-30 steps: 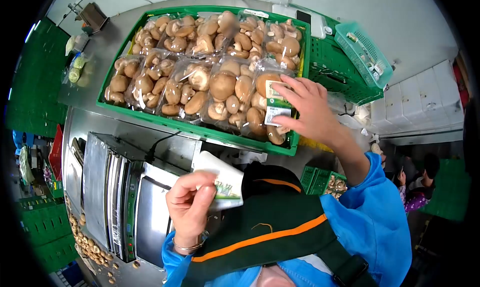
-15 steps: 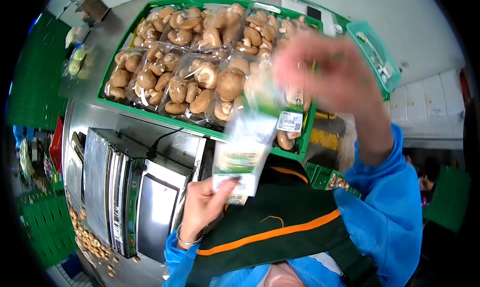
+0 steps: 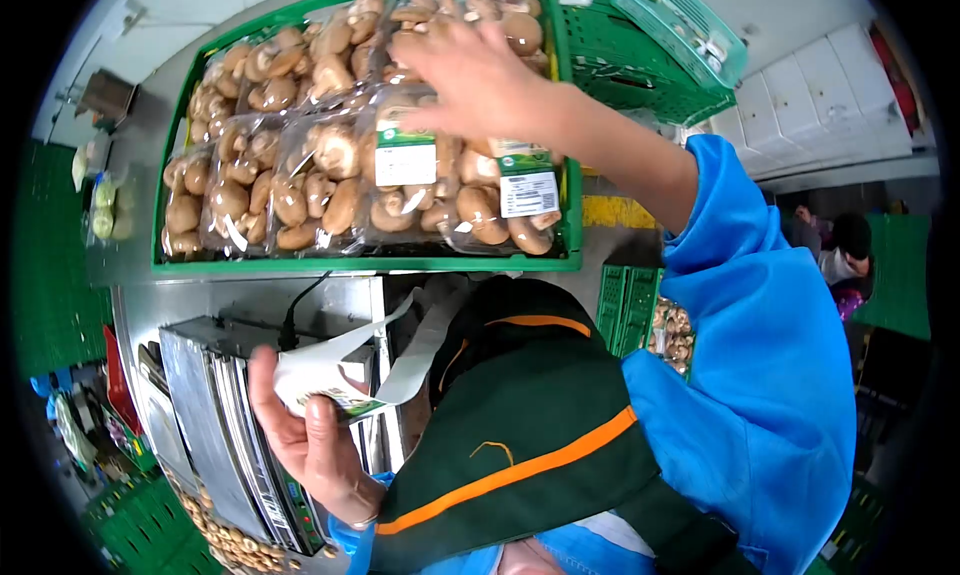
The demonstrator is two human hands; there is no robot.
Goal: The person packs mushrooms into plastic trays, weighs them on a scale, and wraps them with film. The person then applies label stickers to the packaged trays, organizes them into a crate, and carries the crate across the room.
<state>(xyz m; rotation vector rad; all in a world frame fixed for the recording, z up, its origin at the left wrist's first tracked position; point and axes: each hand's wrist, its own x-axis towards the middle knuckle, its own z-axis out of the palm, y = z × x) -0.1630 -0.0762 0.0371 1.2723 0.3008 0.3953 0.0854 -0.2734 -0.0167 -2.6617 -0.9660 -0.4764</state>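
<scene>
My left hand (image 3: pixel 318 445) pinches a strip of labels (image 3: pixel 318 375) between thumb and fingers. The white backing paper loops out to the right, its printed face only partly visible. My right hand (image 3: pixel 470 80), fingers spread, lies palm down over the clear packs of brown mushrooms (image 3: pixel 335 200) in a green crate (image 3: pixel 370 267). Just below its fingers, a green-and-white label (image 3: pixel 405 163) sits on one pack. Another label (image 3: pixel 527 190), with printed text and a code, is on the pack in the front right corner.
A metal machine (image 3: pixel 215 415) stands on the steel bench, with loose mushrooms (image 3: pixel 235 540) at its foot. Beyond the crate's right side is a teal basket (image 3: pixel 685 25) on green crates. A lower crate of mushrooms (image 3: pixel 675 330) stands at right, and a person sits farther right.
My right hand has moved left and down onto the packs, and a second label now shows on a pack. My left hand has shifted left with the label strip, which now curls.
</scene>
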